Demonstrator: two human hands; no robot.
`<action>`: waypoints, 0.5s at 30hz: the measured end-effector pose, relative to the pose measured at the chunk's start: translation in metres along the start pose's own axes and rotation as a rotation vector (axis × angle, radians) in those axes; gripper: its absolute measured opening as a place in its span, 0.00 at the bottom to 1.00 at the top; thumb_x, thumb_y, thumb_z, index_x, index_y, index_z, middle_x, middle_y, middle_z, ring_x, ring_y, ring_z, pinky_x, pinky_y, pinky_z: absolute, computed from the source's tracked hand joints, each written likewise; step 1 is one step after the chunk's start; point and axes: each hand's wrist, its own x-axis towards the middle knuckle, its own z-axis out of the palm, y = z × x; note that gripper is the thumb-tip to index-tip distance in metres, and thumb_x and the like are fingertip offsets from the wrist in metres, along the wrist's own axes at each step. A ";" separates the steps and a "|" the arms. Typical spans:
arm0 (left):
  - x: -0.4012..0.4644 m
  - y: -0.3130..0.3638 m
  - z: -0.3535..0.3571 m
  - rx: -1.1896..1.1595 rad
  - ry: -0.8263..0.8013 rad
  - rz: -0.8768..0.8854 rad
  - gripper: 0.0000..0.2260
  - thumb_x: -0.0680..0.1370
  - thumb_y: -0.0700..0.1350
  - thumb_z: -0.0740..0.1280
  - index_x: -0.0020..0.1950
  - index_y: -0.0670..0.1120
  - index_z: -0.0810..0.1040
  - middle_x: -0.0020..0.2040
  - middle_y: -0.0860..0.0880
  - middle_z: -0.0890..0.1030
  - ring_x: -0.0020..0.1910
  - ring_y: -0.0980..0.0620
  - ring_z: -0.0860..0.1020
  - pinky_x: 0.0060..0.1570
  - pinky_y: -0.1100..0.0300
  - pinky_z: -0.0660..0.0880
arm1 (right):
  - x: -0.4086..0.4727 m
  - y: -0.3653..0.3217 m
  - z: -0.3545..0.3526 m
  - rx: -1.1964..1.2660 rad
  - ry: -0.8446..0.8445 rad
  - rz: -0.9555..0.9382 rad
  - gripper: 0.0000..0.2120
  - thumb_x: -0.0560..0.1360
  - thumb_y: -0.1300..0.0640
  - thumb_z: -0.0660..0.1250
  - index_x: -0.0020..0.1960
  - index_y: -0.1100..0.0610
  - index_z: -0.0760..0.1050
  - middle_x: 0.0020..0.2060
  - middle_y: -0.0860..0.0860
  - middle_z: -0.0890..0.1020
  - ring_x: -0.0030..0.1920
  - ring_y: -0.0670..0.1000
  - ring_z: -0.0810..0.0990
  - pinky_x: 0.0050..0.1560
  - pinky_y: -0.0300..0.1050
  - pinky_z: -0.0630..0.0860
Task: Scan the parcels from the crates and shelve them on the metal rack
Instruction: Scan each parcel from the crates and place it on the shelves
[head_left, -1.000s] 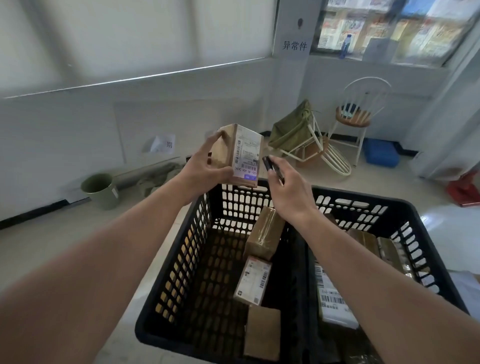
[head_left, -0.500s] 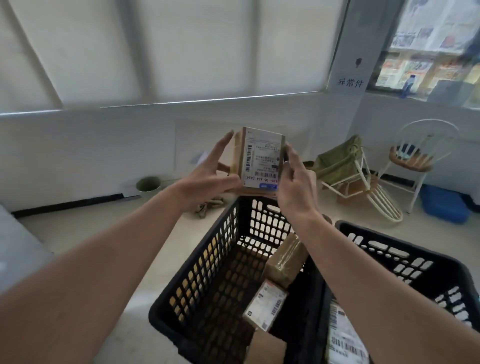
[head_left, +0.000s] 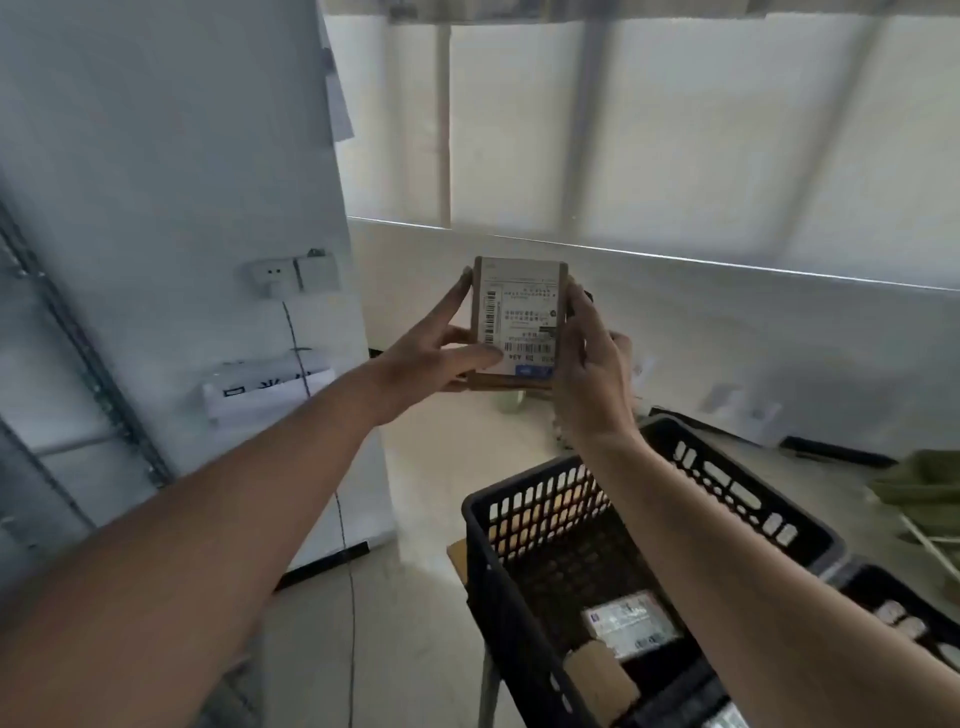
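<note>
Since the earlier frame the view has swung left and the small brown cardboard parcel with a white printed shipping label (head_left: 519, 322) has risen to chest height, its label facing the viewer, above and left of the black perforated plastic crate (head_left: 519, 525). Left hand (head_left: 441, 353) holds its left edge with fingers nearly straight, thumb across the lower label; right hand (head_left: 587, 364) curls round the right edge. It looks light and stiff, best gripped by opposite side edges so the barcode stays uncovered. More labelled parcels (head_left: 631, 626) lie in the crate. A grey metal rack upright (head_left: 78, 343) stands at far left, beside a white wall with a socket (head_left: 270, 275) and hanging cable, near the likely path.
</note>
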 end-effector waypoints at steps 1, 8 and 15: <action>-0.015 0.002 -0.012 0.010 0.046 -0.005 0.46 0.75 0.50 0.76 0.81 0.76 0.50 0.67 0.48 0.80 0.67 0.49 0.81 0.67 0.44 0.79 | -0.005 -0.009 0.014 0.032 -0.033 -0.020 0.24 0.89 0.54 0.56 0.78 0.31 0.68 0.59 0.49 0.68 0.58 0.50 0.75 0.64 0.56 0.82; -0.126 0.009 -0.097 0.340 0.325 0.058 0.62 0.69 0.53 0.85 0.86 0.63 0.41 0.78 0.51 0.60 0.78 0.52 0.65 0.67 0.63 0.77 | -0.055 -0.079 0.114 0.083 -0.166 -0.191 0.22 0.89 0.51 0.56 0.79 0.33 0.66 0.54 0.46 0.68 0.52 0.40 0.74 0.55 0.42 0.82; -0.258 0.012 -0.189 0.493 0.548 0.112 0.63 0.67 0.41 0.86 0.86 0.53 0.42 0.77 0.51 0.62 0.75 0.54 0.68 0.64 0.65 0.78 | -0.137 -0.156 0.231 0.214 -0.365 -0.277 0.23 0.89 0.53 0.57 0.81 0.38 0.67 0.62 0.53 0.69 0.59 0.49 0.77 0.59 0.57 0.85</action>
